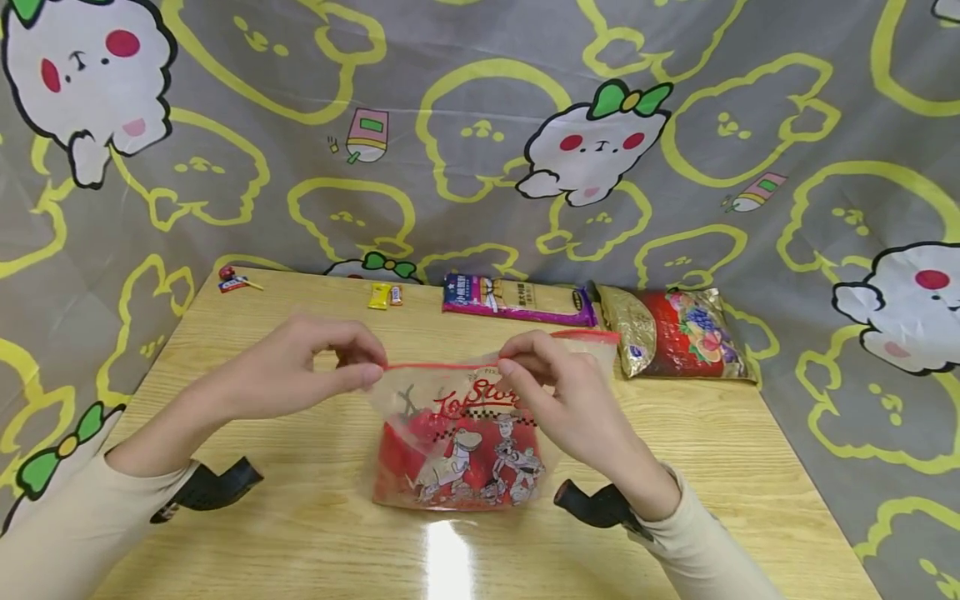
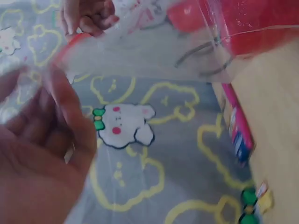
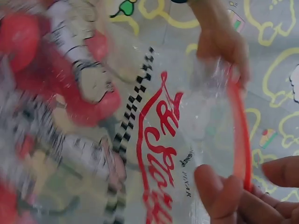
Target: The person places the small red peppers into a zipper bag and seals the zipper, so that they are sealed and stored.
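A clear zip bag (image 1: 457, 450) with a cartoon print, red lettering and a red zip edge stands on the table, with red contents inside that I cannot make out. My left hand (image 1: 292, 371) pinches the left end of the zip edge between thumb and fingertip. Farther right along the same edge, my right hand (image 1: 570, 400) pinches the zip, and the bag's right corner sticks out behind it. The right wrist view shows the bag's lettering (image 3: 159, 135) close up, with the right hand (image 3: 247, 200) at the red strip (image 3: 240, 135). Blurred, the left hand (image 2: 51, 135) fills the left wrist view's lower left.
Along the table's back lie a lollipop (image 1: 238, 282), small yellow and white wrapped sweets (image 1: 380, 296), a purple-edged flat packet (image 1: 517, 300) and a large gold and red fruit-printed bag (image 1: 678, 333). A patterned grey cloth (image 1: 480, 192) hangs behind the wooden table (image 1: 300, 533).
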{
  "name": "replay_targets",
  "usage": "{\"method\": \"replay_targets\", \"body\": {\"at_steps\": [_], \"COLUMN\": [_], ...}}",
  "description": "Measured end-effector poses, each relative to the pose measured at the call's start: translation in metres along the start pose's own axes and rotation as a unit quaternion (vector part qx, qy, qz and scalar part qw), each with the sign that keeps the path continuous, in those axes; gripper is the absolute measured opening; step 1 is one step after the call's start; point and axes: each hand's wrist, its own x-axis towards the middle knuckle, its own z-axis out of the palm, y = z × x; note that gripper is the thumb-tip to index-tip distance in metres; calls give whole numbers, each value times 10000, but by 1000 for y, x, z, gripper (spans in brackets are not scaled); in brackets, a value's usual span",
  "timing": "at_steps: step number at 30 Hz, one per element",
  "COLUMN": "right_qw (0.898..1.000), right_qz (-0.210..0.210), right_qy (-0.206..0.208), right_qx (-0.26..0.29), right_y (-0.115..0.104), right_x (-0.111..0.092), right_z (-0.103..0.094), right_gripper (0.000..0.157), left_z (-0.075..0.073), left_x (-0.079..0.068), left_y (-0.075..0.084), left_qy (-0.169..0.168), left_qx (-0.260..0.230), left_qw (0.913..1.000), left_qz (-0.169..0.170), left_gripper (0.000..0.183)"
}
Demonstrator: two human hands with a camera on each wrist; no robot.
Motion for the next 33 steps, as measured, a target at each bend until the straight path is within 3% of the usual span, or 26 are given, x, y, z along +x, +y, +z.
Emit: {"method": "replay_targets", "body": {"at_steps": [3, 6, 8, 10, 14, 16, 19, 22, 23, 24, 28, 33], "right_qw": [9977, 9915, 9866, 9821, 9781, 9780, 9774, 9757, 9754, 9751, 9729, 9681], "right_qz": [-452, -835, -941, -963, -965, -979, -1076, -1238, -1271, -1287, -1175, -1005], "right_qy": [448, 720, 752, 718, 613, 518, 389, 334, 331, 326, 390, 713], "right_qx": [237, 691, 1097, 1451, 1737, 1766, 1780, 1776, 1773, 1777, 1952, 2181], "right_y": [-2, -5, -6, -7, -7, -6, -6, -6, -6, -6, -3, 12], "right_x": [-1, -1, 0, 2, 7, 10, 12, 13, 13, 13, 11, 3], "right_z": [-3, -6, -8, -10, -12, -12, -11, -9, -9, -8, -12, -27], "right_gripper": [7, 8, 11, 13, 15, 14, 13, 14, 15, 15, 12, 9], "left_z": [5, 19, 33, 51, 91, 111, 137, 159, 165, 170, 179, 162], "left_x": [-4, -2, 2, 6, 11, 12, 10, 8, 7, 6, 5, 1], "left_y": [-2, -15, -29, -45, -72, -82, -89, -90, -89, -87, -78, -78], "left_qy": [-460, -358, -59, 189, 325, 269, 230, -12, -119, -216, -324, 244], "left_qx": [-1498, -2130, -2176, -2253, -2729, -3252, -4509, -5650, -5873, -6016, -6269, -6273], "left_qw": [9876, 9762, 9732, 9636, 9224, 8916, 8212, 7452, 7288, 7191, 6957, 6954], "left_qz": [-50, -208, -740, -1425, -2716, -3139, -3490, -3541, -3518, -3471, -3493, -3498], "left_gripper": [15, 19, 22, 26, 37, 43, 47, 47, 45, 43, 38, 31]}}
